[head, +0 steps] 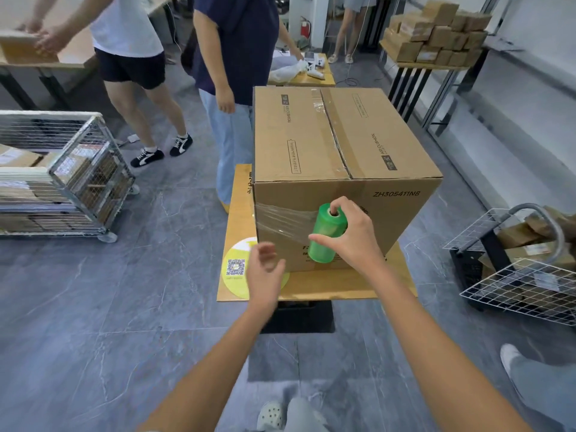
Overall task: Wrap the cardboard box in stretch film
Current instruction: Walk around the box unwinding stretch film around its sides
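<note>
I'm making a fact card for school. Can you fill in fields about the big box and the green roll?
Box: cardboard box, taped shut, on a flat cardboard sheet
Roll: green roll, in front of the box's near face
Film: clear film stretched from the box's left edge to the roll
Right hand: grips the roll
Left hand: open, holding nothing

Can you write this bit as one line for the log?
step: wrapping front face | right hand grips green stretch-film roll | left hand open, holding nothing | film stretched across cardboard box front
</note>
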